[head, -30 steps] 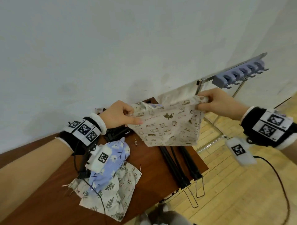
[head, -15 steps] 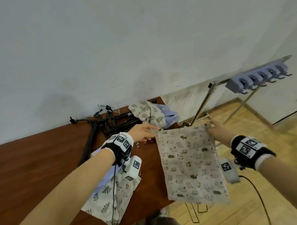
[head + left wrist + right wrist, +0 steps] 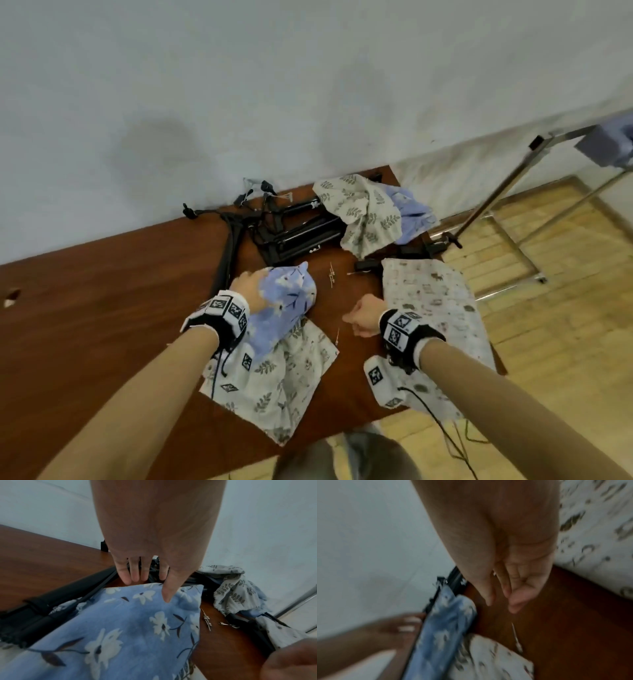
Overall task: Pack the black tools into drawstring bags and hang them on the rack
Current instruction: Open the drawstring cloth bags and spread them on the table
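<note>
The black tools (image 3: pixel 301 236), long dark metal rods and clamps tangled with thin cords, lie in a heap at the far side of the table, against the wall; none is yet inside a bag. Just in front of them lies a blue cotton drawstring bag printed with white flowers (image 3: pixel 284 305), resting partly on a cream bag with grey leaf sprigs (image 3: pixel 274 380). The left hand (image 3: pixel 248 286) reaches over the blue bag's far edge, fingers straight and spread, thumb lying on the cloth, gripping nothing. The right hand (image 3: pixel 363 320) hovers over bare wood between the bags, fingers loosely bent and empty; the wrist view is too blurred to tell more. To its right a cream bag with small animal prints (image 3: pixel 435 308) lies flat, its near end hanging over the table's edge.

To do this step well, I judge it best to find the blue bag's mouth first, hold it wide with one hand, then slide a tool in lengthwise so the cords do not snag the hem.

A further leaf-print bag and blue cloth (image 3: pixel 370 212) are heaped at the far corner. A few small metal pins (image 3: pixel 331 275) lie loose on the brown wooden table (image 3: pixel 102 291). Beyond stand a pale grey wall, a light plank floor, and the steel rack (image 3: pixel 507 192) with lilac hooks at the right.
</note>
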Motion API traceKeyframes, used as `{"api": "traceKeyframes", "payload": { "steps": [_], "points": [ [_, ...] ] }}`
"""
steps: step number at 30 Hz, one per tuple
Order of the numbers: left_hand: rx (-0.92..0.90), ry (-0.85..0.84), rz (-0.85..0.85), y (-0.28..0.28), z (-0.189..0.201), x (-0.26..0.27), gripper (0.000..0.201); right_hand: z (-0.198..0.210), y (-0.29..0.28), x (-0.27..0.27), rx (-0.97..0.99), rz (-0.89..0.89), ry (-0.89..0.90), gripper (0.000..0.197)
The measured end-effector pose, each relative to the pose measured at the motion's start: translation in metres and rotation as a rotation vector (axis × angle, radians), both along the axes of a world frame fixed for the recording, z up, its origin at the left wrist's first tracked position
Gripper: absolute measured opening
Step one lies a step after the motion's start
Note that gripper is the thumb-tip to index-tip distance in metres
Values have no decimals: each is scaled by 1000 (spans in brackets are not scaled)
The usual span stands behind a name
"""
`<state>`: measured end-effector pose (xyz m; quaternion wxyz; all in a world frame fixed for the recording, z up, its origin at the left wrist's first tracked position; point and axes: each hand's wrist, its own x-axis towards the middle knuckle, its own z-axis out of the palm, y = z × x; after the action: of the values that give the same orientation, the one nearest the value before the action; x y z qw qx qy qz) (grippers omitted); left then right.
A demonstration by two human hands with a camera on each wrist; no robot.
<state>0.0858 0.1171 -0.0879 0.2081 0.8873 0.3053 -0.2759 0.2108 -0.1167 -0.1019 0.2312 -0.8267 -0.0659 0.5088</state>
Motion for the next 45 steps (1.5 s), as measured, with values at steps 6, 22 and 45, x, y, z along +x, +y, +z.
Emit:
{"api": "traceKeyframes", "payload": {
  "steps": [6,22,45],
  "points": [
    [12,13,-175,5,-13,-7,78,-34,17,-50,-194,91,-227,32],
    [14,-64,8,23,-31,-51,27,-29,14,-75,-181,39,-362,26],
    [-1490,-559,834,-44,185,40,27,154,37,-40,297,15,-843,66]
  ]
}}
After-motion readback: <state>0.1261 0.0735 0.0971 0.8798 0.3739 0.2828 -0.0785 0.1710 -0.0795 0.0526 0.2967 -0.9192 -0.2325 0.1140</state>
